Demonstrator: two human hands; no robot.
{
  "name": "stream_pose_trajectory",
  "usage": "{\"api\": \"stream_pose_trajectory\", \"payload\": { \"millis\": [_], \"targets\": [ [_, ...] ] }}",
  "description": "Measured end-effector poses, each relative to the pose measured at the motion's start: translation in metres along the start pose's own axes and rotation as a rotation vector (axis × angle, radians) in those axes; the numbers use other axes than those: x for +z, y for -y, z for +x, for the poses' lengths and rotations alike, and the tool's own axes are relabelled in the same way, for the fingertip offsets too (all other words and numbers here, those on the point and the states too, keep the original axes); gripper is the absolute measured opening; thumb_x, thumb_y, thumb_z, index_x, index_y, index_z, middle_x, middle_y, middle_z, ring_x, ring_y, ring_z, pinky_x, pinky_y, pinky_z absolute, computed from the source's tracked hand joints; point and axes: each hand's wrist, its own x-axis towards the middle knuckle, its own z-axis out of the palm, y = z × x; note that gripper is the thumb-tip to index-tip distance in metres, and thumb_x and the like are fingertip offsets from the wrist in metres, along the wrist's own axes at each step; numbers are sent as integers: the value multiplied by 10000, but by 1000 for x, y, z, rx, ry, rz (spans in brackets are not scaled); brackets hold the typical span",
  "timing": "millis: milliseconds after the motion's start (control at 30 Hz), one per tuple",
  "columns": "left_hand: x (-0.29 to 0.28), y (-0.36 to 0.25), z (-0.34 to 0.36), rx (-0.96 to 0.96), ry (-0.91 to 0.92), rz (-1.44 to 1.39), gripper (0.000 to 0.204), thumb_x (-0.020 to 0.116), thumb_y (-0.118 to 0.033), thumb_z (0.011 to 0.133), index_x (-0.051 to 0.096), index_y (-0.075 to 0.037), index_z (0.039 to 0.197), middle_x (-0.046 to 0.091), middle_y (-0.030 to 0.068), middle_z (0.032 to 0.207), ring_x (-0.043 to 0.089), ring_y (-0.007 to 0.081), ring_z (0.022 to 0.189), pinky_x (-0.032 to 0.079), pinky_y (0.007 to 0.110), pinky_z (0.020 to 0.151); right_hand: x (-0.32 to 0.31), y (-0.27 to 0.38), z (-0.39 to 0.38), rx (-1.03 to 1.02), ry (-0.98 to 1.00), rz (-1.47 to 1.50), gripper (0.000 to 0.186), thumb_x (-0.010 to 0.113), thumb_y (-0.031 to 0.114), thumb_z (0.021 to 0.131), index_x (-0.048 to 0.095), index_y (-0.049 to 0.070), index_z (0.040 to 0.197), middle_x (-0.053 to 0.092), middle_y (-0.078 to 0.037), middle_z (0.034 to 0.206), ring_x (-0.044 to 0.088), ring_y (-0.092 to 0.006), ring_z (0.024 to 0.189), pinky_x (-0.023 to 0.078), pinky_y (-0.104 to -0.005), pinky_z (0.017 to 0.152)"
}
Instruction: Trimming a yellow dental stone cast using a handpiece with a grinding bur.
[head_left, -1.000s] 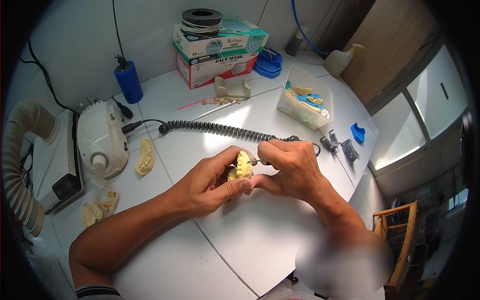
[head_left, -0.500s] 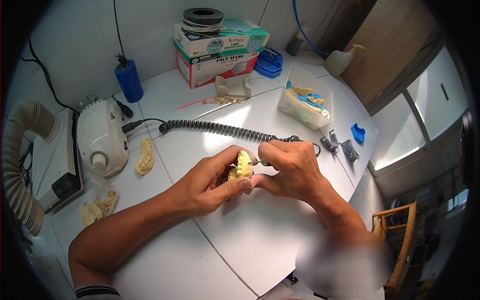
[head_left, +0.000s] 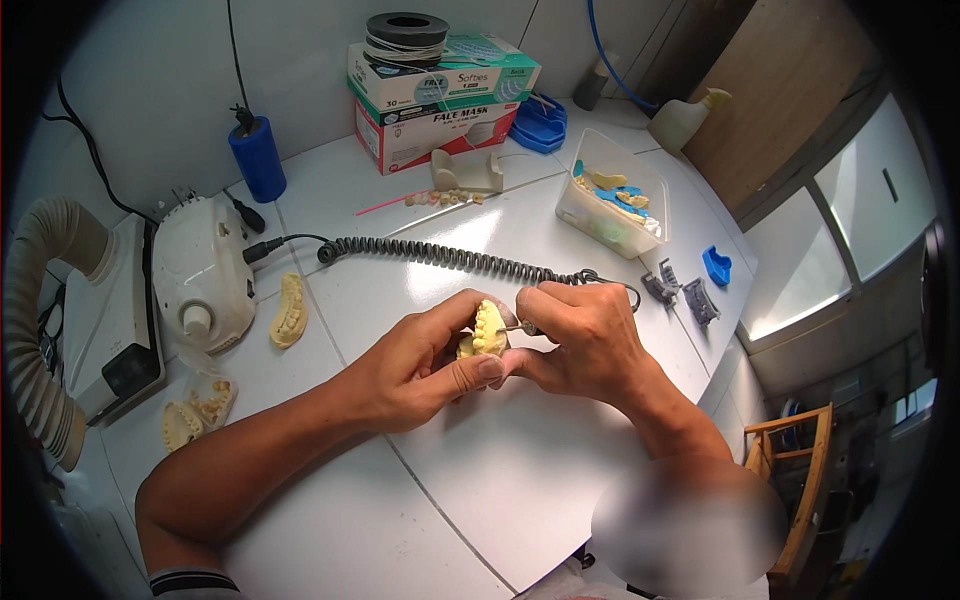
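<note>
My left hand (head_left: 415,372) is closed around a pale yellow dental cast (head_left: 488,332), thumb along its lower edge, with a row of teeth facing up and right. My right hand (head_left: 592,338) grips a rotary handpiece (head_left: 529,327), mostly hidden by the fingers. Its thin metal bur meets the side of the cast just below the teeth, and the right thumb rests against the cast's lower side. A coiled black cord (head_left: 450,259) runs behind both hands to a white control unit (head_left: 204,280).
Another yellow cast (head_left: 289,312) lies by the unit. Nearer left are a horseshoe-shaped cast (head_left: 182,426) and a ribbed suction hose (head_left: 38,225). Mask boxes (head_left: 440,135) stand at the back. To the right are a clear tub (head_left: 610,222), grey pieces (head_left: 700,302) and a blue tray (head_left: 715,265).
Almost nothing differs. The bur and my right fingers have shifted very slightly against the cast; both hands keep their hold.
</note>
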Motion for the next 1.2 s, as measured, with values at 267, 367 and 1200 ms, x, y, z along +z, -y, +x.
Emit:
{"api": "stream_pose_trajectory", "payload": {
  "millis": [267,367,1200],
  "targets": [
    [1,1,0,22,-1,-32,485,686,-343,1092,520,-26,1420,604,18,1073,569,79,901,491,259,754,-1,2,0,-7,13,-17,628,788,677,881,581,90,798,549,-31,645,546,-231,493,428,-373,462],
    [1,0,0,22,-5,-25,487,686,-343,1092,518,-23,1419,604,19,1068,568,80,899,490,259,751,-1,1,1,-4,-20,4,615,789,667,885,581,95,794,546,-28,638,547,-227,492,426,-370,460],
    [1,0,0,15,-3,-20,469,688,-340,1090,519,-27,1396,594,17,1056,558,78,885,484,255,739,-2,2,2,-36,-24,-32,586,810,633,879,582,104,766,494,-19,600,500,-221,462,393,-371,446]
  ]
}}
